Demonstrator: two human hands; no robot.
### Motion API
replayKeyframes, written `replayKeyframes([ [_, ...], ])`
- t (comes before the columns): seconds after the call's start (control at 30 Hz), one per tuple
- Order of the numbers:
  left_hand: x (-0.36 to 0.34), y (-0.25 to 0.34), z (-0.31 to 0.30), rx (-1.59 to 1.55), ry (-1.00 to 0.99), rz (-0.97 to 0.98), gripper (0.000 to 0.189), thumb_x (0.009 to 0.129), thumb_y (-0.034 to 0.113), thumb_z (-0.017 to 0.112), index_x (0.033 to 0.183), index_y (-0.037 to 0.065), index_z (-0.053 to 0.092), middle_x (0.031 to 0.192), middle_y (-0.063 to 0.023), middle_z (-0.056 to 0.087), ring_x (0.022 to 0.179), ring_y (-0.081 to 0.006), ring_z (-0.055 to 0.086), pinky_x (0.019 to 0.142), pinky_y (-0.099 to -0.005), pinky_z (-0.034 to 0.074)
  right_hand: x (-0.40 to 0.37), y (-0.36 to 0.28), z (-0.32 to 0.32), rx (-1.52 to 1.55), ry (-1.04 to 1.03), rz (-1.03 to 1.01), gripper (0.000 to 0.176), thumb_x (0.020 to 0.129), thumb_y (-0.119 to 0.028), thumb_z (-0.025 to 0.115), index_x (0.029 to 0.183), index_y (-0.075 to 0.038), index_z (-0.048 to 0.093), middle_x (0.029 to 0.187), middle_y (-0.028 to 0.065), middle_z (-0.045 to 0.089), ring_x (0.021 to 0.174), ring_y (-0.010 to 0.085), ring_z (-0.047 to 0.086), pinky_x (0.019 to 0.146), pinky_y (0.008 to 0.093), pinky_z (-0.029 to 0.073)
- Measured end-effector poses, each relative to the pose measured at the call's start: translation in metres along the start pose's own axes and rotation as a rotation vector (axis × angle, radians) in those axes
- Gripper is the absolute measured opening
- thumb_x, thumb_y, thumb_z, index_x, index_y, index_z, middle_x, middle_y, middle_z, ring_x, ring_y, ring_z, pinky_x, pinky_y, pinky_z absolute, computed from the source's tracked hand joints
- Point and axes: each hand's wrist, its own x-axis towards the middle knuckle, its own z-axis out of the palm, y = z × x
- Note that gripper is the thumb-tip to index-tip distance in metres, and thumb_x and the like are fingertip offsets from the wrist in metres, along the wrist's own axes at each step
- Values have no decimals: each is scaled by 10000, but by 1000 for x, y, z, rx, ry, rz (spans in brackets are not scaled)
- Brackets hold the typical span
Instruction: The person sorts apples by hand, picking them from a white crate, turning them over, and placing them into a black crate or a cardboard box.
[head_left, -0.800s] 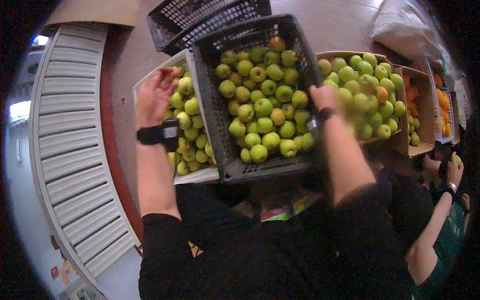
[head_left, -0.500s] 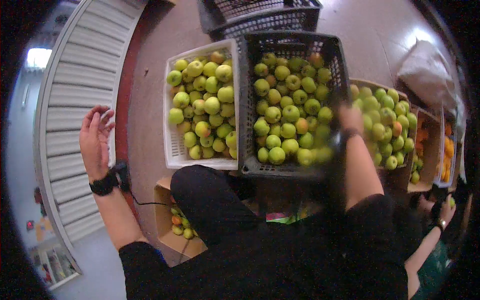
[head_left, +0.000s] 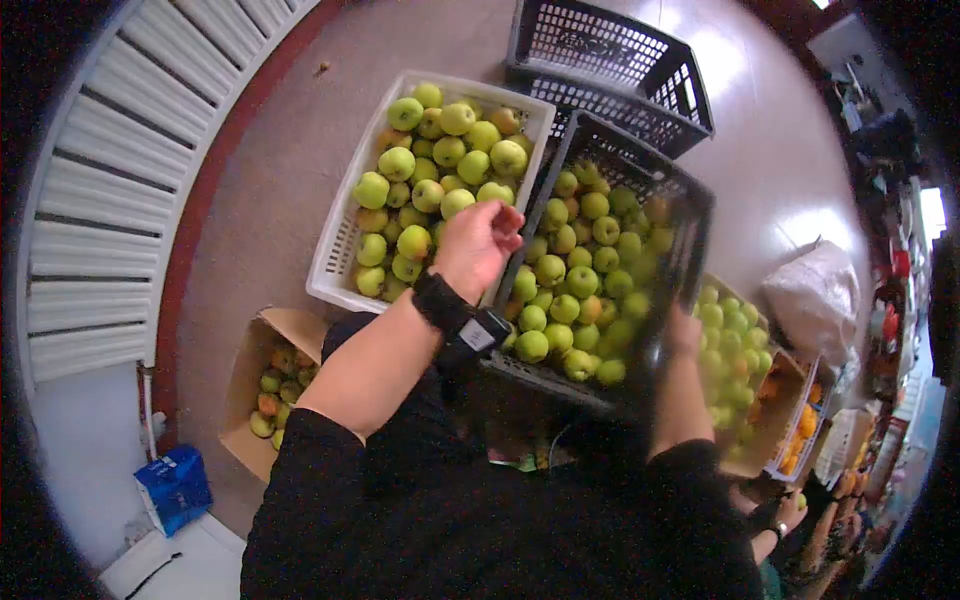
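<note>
My left hand [head_left: 482, 248] is over the lower right edge of the white crate [head_left: 330, 262], its fingers curled inward; what it holds, if anything, is hidden. Green apples [head_left: 425, 195] fill that crate, some tinged red. Beside it stands a black crate [head_left: 545, 378], also full of green apples [head_left: 566, 310]. At the black crate's right edge is my right hand [head_left: 683, 335], blurred, its fingers not clear. Just to its right, more green apples [head_left: 728, 345] lie in a cardboard box.
Empty-looking black crates [head_left: 600, 45] stand behind. A cardboard box [head_left: 245, 440] with apples is at lower left. To the right are a white sack [head_left: 815, 300], a crate of orange fruit [head_left: 803, 430] and another person's hand [head_left: 790, 515] with a green fruit.
My left hand has moved from the far left over to the white crate, its fingers now curled. My right hand remains by the black crate's right edge. The view has turned and shifted.
</note>
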Motion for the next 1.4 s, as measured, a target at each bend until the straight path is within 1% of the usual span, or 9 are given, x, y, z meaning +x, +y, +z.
replayKeyframes([
  [0.3,-10,-15,64,77,-260,36,223,901,266,481,825,63,538,685,-31,559,578,-127,536,534,-252,444,56,46,28,-190,23,-204,665,728,-595,535,833,53,640,885,246,613,878,379,578,773,444,439],
  [0.37,-12,-4,66,-39,-279,-4,245,900,286,481,817,62,537,675,-32,559,560,-130,532,519,-259,444,41,24,12,-246,-15,-113,651,731,-592,534,888,30,645,910,235,618,885,382,582,791,430,441],
  [0.47,-21,14,67,-130,-253,-98,302,905,333,456,795,63,534,655,-36,559,523,-150,525,496,-282,441,52,21,-4,-153,20,-223,897,638,-543,669,1156,147,423,987,289,567,957,396,546,828,424,431],
  [0.6,-18,31,55,-191,-317,0,327,912,341,434,775,60,530,646,-37,554,545,-149,531,510,-269,431,18,-81,-38,179,594,-599,603,725,-350,667,1076,102,479,1036,227,560,900,346,548,809,408,429],
  [0.67,-11,34,51,-189,-318,41,332,912,343,432,770,60,529,646,-36,553,553,-143,530,519,-263,425,-64,-187,-72,433,209,-537,531,761,-286,643,1093,94,476,1035,205,557,906,278,549,806,354,430],
  [0.77,-10,44,50,-237,-347,85,332,914,338,425,750,67,528,642,-27,550,552,-138,520,532,-262,418,-133,-291,-76,475,-112,-894,459,783,-228,629,1108,59,481,1020,165,559,912,226,541,800,319,429],
  [0.83,-9,54,56,-309,-280,59,335,914,332,424,731,71,529,634,-30,543,544,-141,513,531,-268,416,-144,-332,-31,736,-51,-1124,463,758,-210,660,1123,16,487,999,145,567,897,225,544,787,324,435],
  [1.03,-3,83,39,-306,-231,125,303,908,317,445,743,77,528,642,-26,535,574,-140,518,538,-262,413,-197,-446,35,294,-22,-1347,645,697,-341,722,1190,-23,454,1139,199,506,1065,315,495,883,385,403],
  [1.4,1,129,4,-571,-130,196,203,889,295,503,809,110,530,724,-32,574,641,-154,562,598,-285,463,-221,-520,106,-71,-22,-936,948,565,-677,638,1278,-95,409,1327,289,257,1251,465,212,1011,534,224],
])
